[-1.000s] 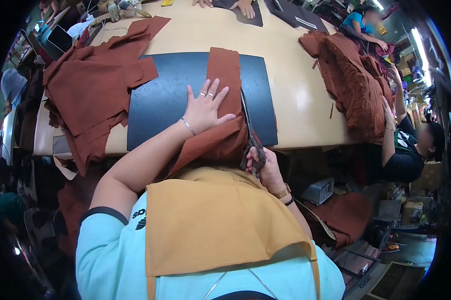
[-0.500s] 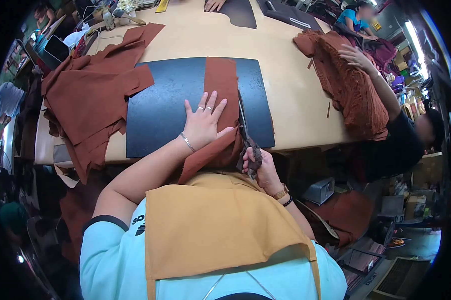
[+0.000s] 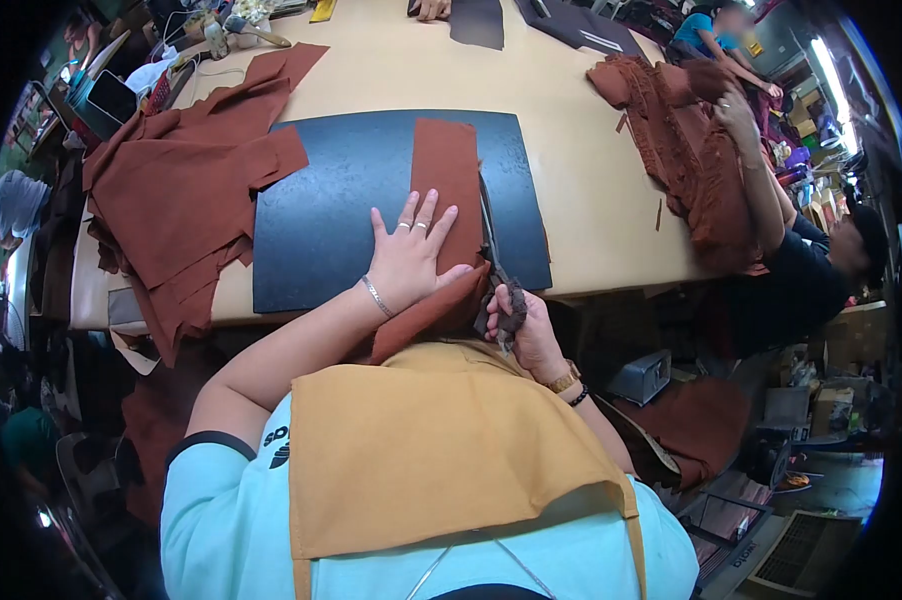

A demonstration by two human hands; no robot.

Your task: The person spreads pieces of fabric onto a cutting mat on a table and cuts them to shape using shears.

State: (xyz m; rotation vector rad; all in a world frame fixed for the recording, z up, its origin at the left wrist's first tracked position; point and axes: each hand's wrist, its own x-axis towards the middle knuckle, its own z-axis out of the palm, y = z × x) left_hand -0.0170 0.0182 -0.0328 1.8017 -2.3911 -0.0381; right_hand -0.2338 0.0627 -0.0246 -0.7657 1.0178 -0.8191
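Note:
A strip of reddish-brown material (image 3: pixel 446 155), which looks like leather or cloth, lies on a black board (image 3: pixel 331 180) and hangs over the table's near edge. My left hand (image 3: pixel 411 250) presses flat on the strip with fingers spread. Close to the strip's right edge, my right hand (image 3: pixel 526 330) is wrapped round the handles of a pair of scissors (image 3: pixel 491 235). Dark wrapping covers those handles. The long blades point away from me along the strip's edge; whether they are parted is hard to see.
Reddish-brown pieces (image 3: pixel 186 185) are heaped at the left. At the right, a co-worker's hand (image 3: pixel 739 125) touches a gathered brown pile (image 3: pixel 706 190). Across the table (image 3: pixel 371 75), another person's hand (image 3: pixel 433 9) rests by a dark piece (image 3: pixel 477 24). A brush (image 3: pixel 261 35) lies back left.
The strip and board have shifted slightly, and both my hands sit a little further right. The co-worker at right has lifted part of the brown pile. The far dark piece has been moved.

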